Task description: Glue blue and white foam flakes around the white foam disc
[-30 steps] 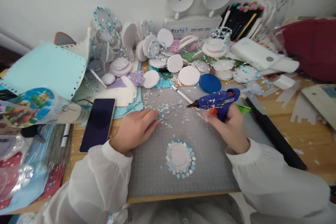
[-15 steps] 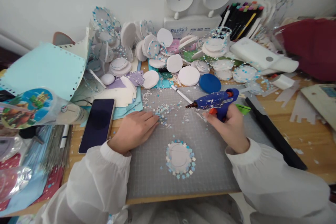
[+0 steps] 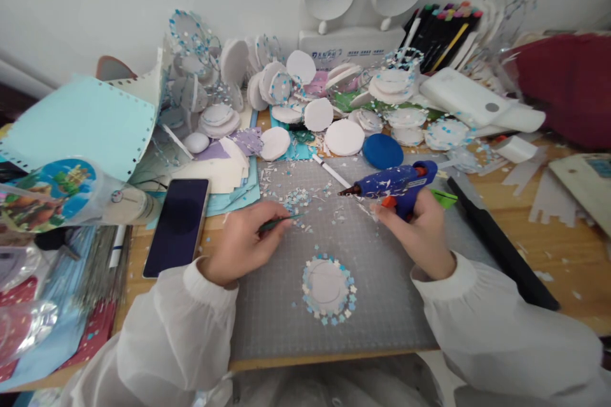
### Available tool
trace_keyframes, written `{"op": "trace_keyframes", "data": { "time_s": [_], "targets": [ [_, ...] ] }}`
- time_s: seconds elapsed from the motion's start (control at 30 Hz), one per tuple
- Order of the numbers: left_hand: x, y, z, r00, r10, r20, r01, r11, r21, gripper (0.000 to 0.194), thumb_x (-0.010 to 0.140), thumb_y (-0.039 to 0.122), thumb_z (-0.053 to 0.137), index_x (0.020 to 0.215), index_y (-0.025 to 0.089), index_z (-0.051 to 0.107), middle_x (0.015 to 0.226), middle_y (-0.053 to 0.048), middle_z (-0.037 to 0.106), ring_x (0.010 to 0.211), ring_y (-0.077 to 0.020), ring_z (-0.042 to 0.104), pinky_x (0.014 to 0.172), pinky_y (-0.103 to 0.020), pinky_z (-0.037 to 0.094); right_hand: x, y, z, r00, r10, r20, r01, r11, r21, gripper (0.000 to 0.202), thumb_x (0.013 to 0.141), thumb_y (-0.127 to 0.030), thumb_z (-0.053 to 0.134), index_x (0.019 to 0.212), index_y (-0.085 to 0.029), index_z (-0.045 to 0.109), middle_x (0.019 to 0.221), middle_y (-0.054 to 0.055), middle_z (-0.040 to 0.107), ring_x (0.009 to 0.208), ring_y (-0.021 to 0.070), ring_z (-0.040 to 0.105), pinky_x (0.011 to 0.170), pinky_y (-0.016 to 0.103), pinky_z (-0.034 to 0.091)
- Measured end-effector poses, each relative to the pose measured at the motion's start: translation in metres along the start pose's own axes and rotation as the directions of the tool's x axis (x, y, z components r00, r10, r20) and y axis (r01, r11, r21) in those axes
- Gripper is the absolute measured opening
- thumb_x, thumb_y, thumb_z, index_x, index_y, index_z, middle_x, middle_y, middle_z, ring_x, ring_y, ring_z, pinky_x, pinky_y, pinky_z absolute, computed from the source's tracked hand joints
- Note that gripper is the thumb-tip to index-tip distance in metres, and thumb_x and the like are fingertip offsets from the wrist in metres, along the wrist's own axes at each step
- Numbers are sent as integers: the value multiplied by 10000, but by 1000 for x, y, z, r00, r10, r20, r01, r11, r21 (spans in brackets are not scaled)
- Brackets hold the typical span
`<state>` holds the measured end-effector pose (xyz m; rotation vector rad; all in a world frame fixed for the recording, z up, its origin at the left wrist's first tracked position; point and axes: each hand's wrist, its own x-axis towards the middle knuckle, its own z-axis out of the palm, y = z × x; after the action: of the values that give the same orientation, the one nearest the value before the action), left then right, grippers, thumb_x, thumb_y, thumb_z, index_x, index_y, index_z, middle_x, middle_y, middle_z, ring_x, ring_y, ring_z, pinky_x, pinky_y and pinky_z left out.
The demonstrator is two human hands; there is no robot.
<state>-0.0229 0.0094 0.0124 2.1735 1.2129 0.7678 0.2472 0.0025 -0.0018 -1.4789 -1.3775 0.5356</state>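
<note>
My left hand (image 3: 243, 240) pinches a pair of thin, dark tweezers (image 3: 273, 224). Their fine tip points right, beside a scatter of small blue and white paper flowers (image 3: 298, 198). In my right hand (image 3: 422, 236) is a blue hot glue gun (image 3: 389, 182) with an orange-red trigger, its dark nozzle directed left, just above the grey cutting mat (image 3: 377, 311). Between and below both hands, a round white disc (image 3: 327, 281) lies flat on the mat, ringed by small blue and white flower shapes. Loose flowers lie around its edge.
A phone (image 3: 176, 227) and a tipped plastic cup (image 3: 71, 194) are at left. White discs (image 3: 344, 138), a blue disc (image 3: 382, 151) and a white pen (image 3: 330, 170) lie behind the mat. A long black bar (image 3: 501, 241) lies at right.
My left hand lay flat on the mat before; now it is raised slightly and pinches the tweezers. My right hand and the glue gun have hardly moved.
</note>
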Motion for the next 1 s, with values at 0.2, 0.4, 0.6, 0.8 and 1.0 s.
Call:
{"op": "trace_keyframes", "data": {
  "time_s": [0.2,0.4,0.6,0.8,1.0],
  "targets": [
    [1,14,2,945,-289,153,316,688,-653,135,852,288,618,828,158,590,623,45,514,520,-56,449,476,-177,352,-3,2,0,998,-55,7,56,998,-21,205,669,-265,712,709,-223,515,561,-39,555,466,127,485,447,275,416],
    [-2,21,4,945,-287,157,313,655,-688,91,817,237,656,833,155,622,624,37,537,523,-56,453,461,-172,350,-6,2,1,986,-166,10,166,983,-78,186,661,-234,685,713,-232,506,519,-55,544,434,131,493,419,266,408],
    [-2,25,5,959,-282,40,248,760,-600,75,780,209,679,795,146,641,669,1,595,579,-85,504,518,-199,405,-10,7,0,972,-234,30,236,952,-193,175,652,-239,662,724,-238,503,517,-61,548,413,128,476,401,259,385],
    [-2,25,5,969,-247,7,217,835,-506,99,784,227,665,774,130,648,673,-23,616,596,-103,519,532,-210,419,-10,9,-1,953,-303,19,294,904,-311,166,643,-251,616,691,-241,458,478,-70,496,392,126,449,400,260,374],
    [-3,25,5,971,-241,11,217,851,-478,118,796,233,648,782,115,651,681,-30,620,595,-103,518,533,-210,407,-10,11,0,943,-333,18,319,885,-338,202,630,-235,636,660,-246,436,459,-71,477,381,131,442,400,269,364]
  ]
}}
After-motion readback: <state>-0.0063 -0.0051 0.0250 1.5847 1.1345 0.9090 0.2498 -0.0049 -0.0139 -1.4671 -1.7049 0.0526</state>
